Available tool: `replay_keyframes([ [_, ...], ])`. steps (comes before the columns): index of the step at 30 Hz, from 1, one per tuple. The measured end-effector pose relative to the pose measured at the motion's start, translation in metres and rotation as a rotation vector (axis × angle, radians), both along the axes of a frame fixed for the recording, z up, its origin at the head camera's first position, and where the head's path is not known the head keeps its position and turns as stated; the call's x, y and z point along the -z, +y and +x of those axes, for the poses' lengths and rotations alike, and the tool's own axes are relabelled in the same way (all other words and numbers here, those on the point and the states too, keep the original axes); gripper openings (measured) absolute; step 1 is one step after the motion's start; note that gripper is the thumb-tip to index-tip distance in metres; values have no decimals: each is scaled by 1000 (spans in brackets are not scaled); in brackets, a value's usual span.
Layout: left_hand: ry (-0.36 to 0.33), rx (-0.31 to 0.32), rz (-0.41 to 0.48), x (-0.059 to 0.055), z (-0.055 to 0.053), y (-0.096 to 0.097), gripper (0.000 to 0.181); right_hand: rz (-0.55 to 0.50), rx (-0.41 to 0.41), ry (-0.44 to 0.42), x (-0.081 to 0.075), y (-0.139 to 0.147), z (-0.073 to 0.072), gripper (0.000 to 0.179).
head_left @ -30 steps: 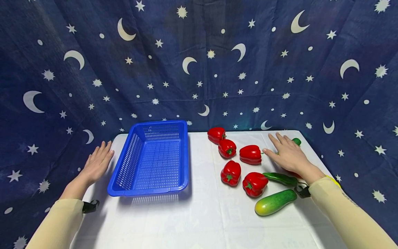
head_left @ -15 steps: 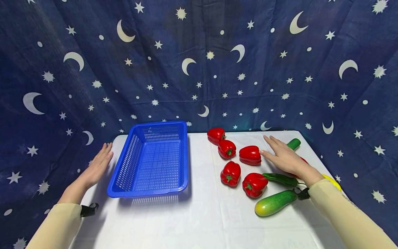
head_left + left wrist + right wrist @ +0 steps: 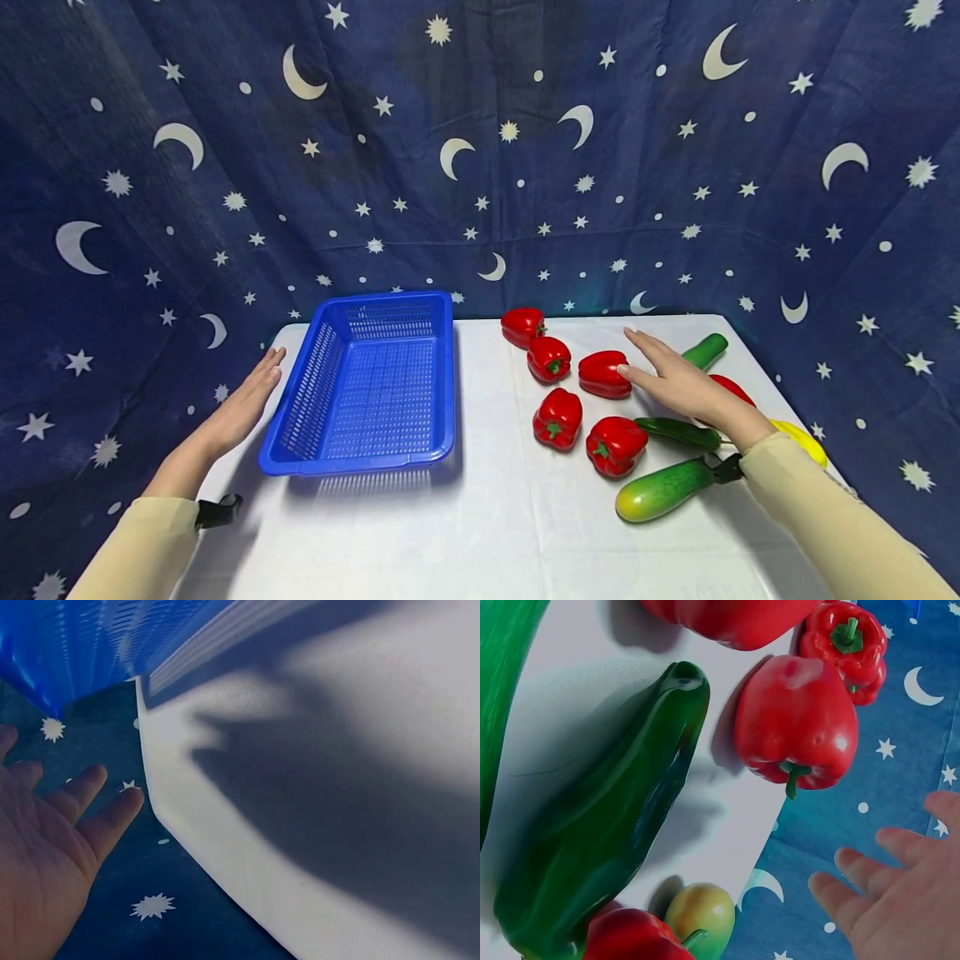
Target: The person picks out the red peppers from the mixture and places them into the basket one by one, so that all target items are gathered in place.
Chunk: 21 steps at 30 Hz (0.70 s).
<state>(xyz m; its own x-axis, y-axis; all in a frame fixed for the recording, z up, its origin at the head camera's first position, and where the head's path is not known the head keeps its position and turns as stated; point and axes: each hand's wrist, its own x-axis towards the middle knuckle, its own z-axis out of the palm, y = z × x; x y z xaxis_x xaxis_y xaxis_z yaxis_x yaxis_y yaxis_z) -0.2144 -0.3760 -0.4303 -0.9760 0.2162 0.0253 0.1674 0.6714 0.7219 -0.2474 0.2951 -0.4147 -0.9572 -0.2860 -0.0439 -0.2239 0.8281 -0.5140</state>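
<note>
My left hand [image 3: 232,412] hovers beside the left wall of a blue plastic basket [image 3: 386,396], apart from it, fingers extended and holding nothing. My right hand [image 3: 678,383] is over the right part of the table, also straight-fingered, its thumb tip overlapping a red bell pepper [image 3: 602,374]; I cannot tell if they touch. Below this hand lie a long green pepper [image 3: 677,432] and a green cucumber [image 3: 663,492] with a yellow end. Past its far side shows another green cucumber-like vegetable [image 3: 706,351], partly covered. The right wrist view shows the long green pepper [image 3: 611,817] close up.
Several more red bell peppers [image 3: 557,418] lie on the white-covered table [image 3: 420,542]. At the right edge are a partly hidden red vegetable [image 3: 731,387] and something yellow [image 3: 804,442]. A dark blue curtain [image 3: 480,167] with moons and stars hangs around the table.
My right hand has moved left, uncovering more of the green, red and yellow vegetables behind it. My left hand has shifted slightly right toward the basket and turned more on edge.
</note>
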Motion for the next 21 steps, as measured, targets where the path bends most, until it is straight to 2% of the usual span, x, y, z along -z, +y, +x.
replay_keyframes([
  [8,-67,2,119,2,4,3,65,-82,-20,-67,-1,2,0,86],
  [13,-46,15,185,4,7,1,65,-62,-52,-53,-2,5,-3,82],
  [21,-16,56,246,9,12,0,53,-37,-71,-52,-1,9,-4,79],
])
